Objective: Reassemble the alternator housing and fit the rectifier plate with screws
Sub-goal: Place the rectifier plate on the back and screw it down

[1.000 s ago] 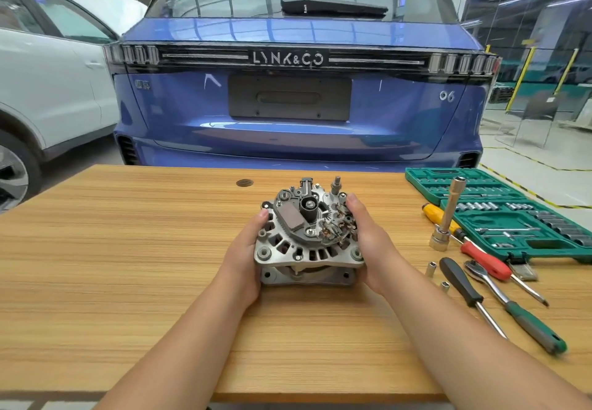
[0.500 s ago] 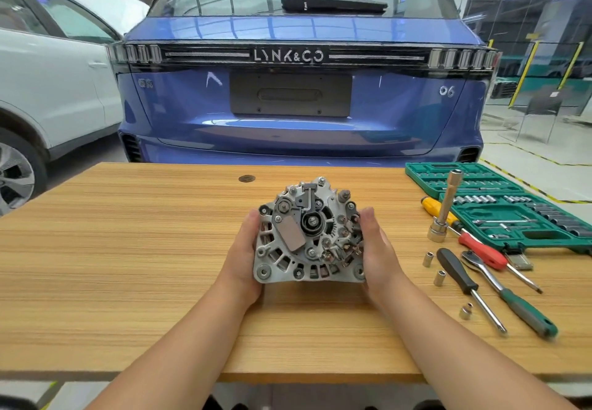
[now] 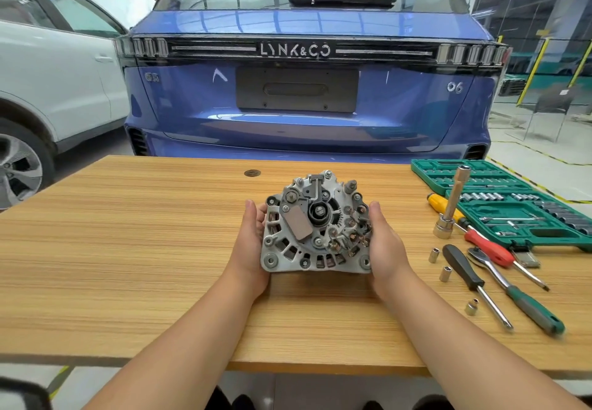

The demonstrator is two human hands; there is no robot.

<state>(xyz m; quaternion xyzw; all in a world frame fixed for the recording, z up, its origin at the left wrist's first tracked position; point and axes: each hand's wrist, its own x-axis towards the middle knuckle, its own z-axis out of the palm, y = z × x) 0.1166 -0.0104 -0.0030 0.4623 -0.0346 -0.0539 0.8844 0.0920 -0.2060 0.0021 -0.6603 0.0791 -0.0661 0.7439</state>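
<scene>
Weight was the main worry: the alternator [image 3: 317, 227] sat tilted toward the camera above the middle of the bench [image 3: 128, 249], cradled between the left hand [image 3: 253, 243] and the right hand [image 3: 384, 246], each pressed flat against one side with fingers mostly straight rather than wrapped around it. Such a palm-only hold could have let the heavy housing slip and drop, bending the exposed rectifier plate [image 3: 349, 230] or its terminals. Loose sockets [image 3: 445, 273] lay near the screwdrivers [image 3: 474, 284] to the right and could have rolled if knocked.
</scene>
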